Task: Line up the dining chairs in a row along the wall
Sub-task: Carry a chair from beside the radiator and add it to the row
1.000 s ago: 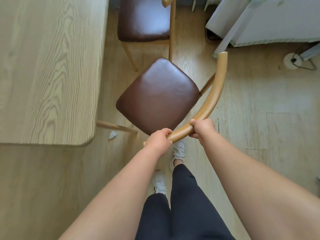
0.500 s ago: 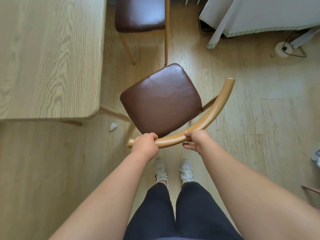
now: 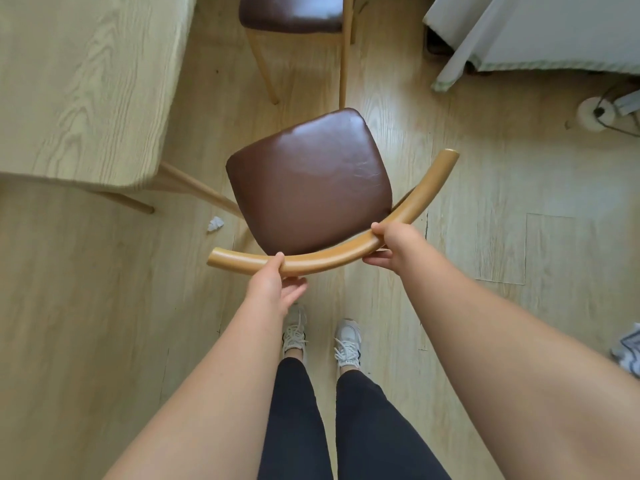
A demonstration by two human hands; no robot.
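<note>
A dining chair with a brown leather seat [image 3: 308,178] and a curved wooden backrest [image 3: 325,259] stands just in front of my feet. My left hand [image 3: 273,282] holds the left part of the backrest, thumb on top and fingers loosely under it. My right hand [image 3: 391,244] grips the backrest further right. A second chair of the same kind [image 3: 294,12] stands beyond it at the top edge, only its seat and front legs in view.
A light wooden table [image 3: 86,84] fills the upper left, its leg close to the held chair's left side. A white cloth-covered piece of furniture [image 3: 554,32] is at the upper right, with a round white base and cable [image 3: 595,114]. A crumpled paper scrap [image 3: 215,223] lies on the floor.
The chair has turned clockwise and come toward me, so its backrest now curves across in front of my body. My left hand's grip has loosened, fingers now partly spread under the rail.
</note>
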